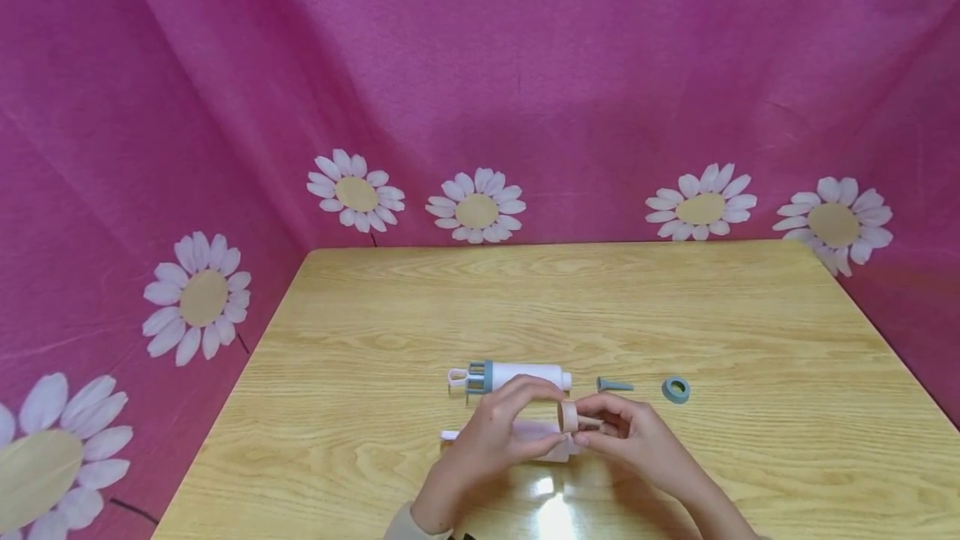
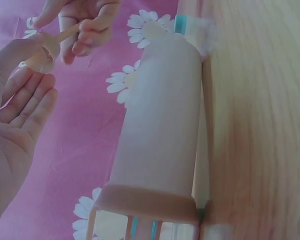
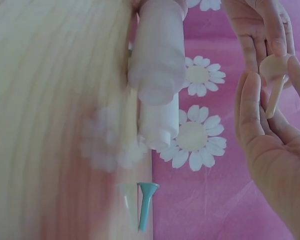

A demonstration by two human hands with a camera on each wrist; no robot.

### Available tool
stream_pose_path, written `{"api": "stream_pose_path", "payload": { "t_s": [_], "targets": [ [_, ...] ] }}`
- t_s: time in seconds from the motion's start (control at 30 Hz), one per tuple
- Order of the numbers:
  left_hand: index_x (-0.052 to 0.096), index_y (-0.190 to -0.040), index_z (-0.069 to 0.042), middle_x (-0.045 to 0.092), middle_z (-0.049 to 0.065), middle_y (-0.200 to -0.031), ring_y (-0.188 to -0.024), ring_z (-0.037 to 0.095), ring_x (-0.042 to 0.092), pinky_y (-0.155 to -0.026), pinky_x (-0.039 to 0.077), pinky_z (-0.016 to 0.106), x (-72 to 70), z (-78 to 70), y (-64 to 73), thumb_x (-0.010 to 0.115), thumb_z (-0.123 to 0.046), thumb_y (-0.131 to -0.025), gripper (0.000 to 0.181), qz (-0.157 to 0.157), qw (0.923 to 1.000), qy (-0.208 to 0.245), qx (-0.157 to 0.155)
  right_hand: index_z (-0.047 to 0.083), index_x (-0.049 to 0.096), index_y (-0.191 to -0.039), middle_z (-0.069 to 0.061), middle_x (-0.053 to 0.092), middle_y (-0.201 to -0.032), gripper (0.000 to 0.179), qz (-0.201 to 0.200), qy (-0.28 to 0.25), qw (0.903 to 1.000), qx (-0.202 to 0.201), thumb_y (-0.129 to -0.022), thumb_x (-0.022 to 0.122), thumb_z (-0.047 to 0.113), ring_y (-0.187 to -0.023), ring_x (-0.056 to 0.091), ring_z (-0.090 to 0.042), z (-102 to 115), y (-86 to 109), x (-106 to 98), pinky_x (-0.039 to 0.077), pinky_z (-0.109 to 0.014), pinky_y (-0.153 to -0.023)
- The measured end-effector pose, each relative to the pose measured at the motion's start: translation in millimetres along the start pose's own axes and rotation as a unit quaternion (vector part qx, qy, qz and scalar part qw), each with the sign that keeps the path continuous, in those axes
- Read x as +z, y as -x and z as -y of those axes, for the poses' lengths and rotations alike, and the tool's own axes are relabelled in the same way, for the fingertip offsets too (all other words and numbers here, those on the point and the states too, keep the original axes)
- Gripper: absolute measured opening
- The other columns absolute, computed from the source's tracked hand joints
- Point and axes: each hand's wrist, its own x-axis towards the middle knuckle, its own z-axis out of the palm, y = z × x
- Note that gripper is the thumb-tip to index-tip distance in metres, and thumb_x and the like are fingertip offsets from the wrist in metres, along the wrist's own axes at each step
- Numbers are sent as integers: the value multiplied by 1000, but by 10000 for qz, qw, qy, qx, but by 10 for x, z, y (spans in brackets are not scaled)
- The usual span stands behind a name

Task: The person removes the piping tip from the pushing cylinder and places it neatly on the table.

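Observation:
A beige cap-like ring with a thin stem is between my two hands, just above the table. My left hand pinches its wide round end between thumb and fingers. From the other side, my right hand holds it with thumb and fingertips, around the stem. Below the hands lies a pale bottle-shaped tube with a pinkish-beige collar, partly covered by my left hand in the head view. Behind it lies a white tube with a teal slotted end and a looped handle.
To the right of the tubes lie a small teal funnel-shaped nozzle and a teal ring. The wood-grain table is bordered by a magenta curtain with white flowers. Light glares off the table near the front.

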Motion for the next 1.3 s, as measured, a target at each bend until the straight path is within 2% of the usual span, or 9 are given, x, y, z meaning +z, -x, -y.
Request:
{"api": "stream_pose_path", "payload": {
  "t_s": [0.13,0.3,0.43,0.67,0.87,1.3],
  "targets": [
    [63,-113,-4,67,4,-110,-107,14,66,-99,50,16,-15,20,17,83,-11,-76,42,-39,9999,39,-114,-8,62,-116,9,69,-107,30,-95,120,9999,66,-93,65,10,-97,69,-2,-26,43,-30,59,-21,-82],
    [63,-113,-7,68,3,-110,-107,13,66,-99,51,17,-41,27,36,83,-12,-76,42,-52,9997,10,-224,-6,64,-111,4,69,-102,22,-344,251,9990,-143,-93,64,7,-89,69,-2,-58,74,-55,60,-23,-77],
    [64,-113,-7,69,3,-110,-106,14,66,-99,51,18,-61,16,42,83,-12,-76,42,-10,9997,-76,-225,-5,65,-106,6,70,-95,16,-584,382,9970,-349,-93,63,4,-81,68,-1,-84,76,-61,61,-25,-71],
    [66,-111,-8,71,2,-109,-106,13,67,-99,51,16,-53,36,69,83,-16,-76,40,28,9994,-115,-331,-8,64,-102,13,68,-85,15,-959,368,9942,-311,-92,64,3,-75,66,-1,-77,81,-68,60,-27,-65],
    [68,-109,-7,73,2,-105,-101,12,69,-96,52,16,-51,34,56,84,-16,-74,39,-61,9998,-94,-178,-3,66,-100,11,68,-89,10,-822,255,9945,-601,-92,63,0,-76,66,0,-54,54,-7,60,-25,-65],
    [72,-103,-6,75,4,-98,-87,9,70,-86,53,10,-39,43,51,85,-13,-71,35,-153,9998,83,43,0,67,-100,10,69,-88,9,-700,197,9948,-717,-92,63,1,-76,67,-3,-6,12,65,60,-26,-66]
  ]
}}
